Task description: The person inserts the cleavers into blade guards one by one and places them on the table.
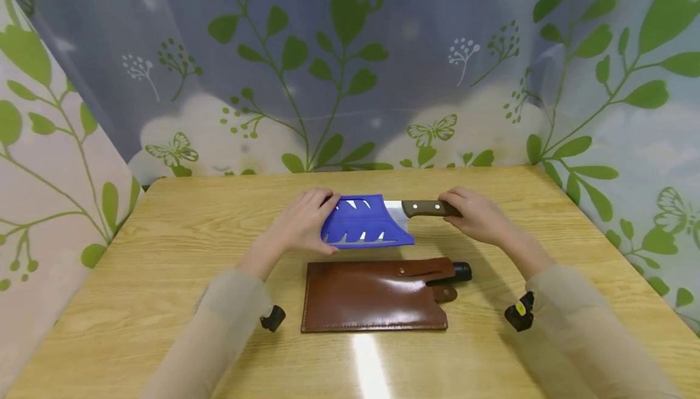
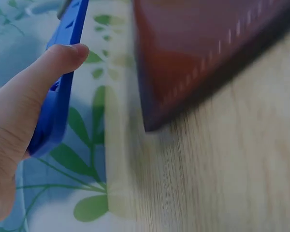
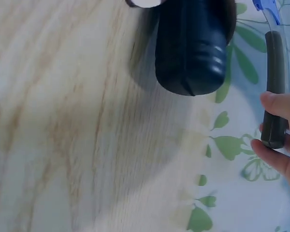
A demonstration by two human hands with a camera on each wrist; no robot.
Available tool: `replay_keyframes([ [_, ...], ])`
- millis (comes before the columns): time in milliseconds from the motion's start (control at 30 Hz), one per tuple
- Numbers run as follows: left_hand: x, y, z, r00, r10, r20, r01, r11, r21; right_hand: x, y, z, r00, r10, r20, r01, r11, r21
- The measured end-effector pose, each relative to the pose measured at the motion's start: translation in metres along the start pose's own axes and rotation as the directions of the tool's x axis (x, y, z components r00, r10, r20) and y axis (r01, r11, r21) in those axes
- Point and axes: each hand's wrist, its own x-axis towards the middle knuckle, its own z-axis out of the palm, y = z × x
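Observation:
Both hands hold a cleaver with a blue slotted blade guard [image 1: 358,221] over most of its blade. My left hand [image 1: 303,220] grips the guard's left end, its thumb on the near edge; the left wrist view shows that thumb [image 2: 63,60] against the blue plastic. In my right hand [image 1: 476,214] is the end of the brown riveted handle [image 1: 423,208], pinched between thumb and fingers in the right wrist view. A strip of bare blade [image 1: 396,212] shows between guard and handle. Nearer me lies a brown leather sheath [image 1: 372,299] with a black handle [image 1: 462,271] sticking out.
The wooden table [image 1: 164,253] carries the leather sheath, whose snap strap [image 1: 445,293] lies loose at its right end. A leaf-patterned curtain [image 1: 328,83] hangs behind the table and along both sides. A bright glare falls on the table's near part.

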Motion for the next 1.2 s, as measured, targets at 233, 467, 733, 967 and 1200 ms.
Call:
replay_keyframes([
  [233,0.017,-0.009,0.016,0.969,-0.051,0.242,0.050,0.999,0.009,0.011,0.017,0.014,0.989,0.004,0.148,-0.008,0.999,0.032],
  [467,0.026,-0.008,0.029,0.924,-0.083,0.374,0.088,0.996,0.004,0.012,0.027,0.027,0.959,0.015,0.282,-0.029,0.998,0.048],
  [733,0.026,-0.009,0.036,0.888,-0.100,0.448,0.118,0.993,-0.011,0.010,0.028,0.037,0.943,-0.001,0.334,0.007,1.000,-0.018],
  [967,0.023,-0.008,0.035,0.848,-0.115,0.518,0.184,0.979,-0.083,0.011,0.025,0.037,0.943,0.003,0.332,0.000,1.000,-0.011],
  [1200,0.018,-0.007,0.041,0.828,-0.139,0.544,0.239,0.964,-0.118,0.008,0.024,0.039,0.935,0.065,0.349,-0.058,0.998,-0.031],
])
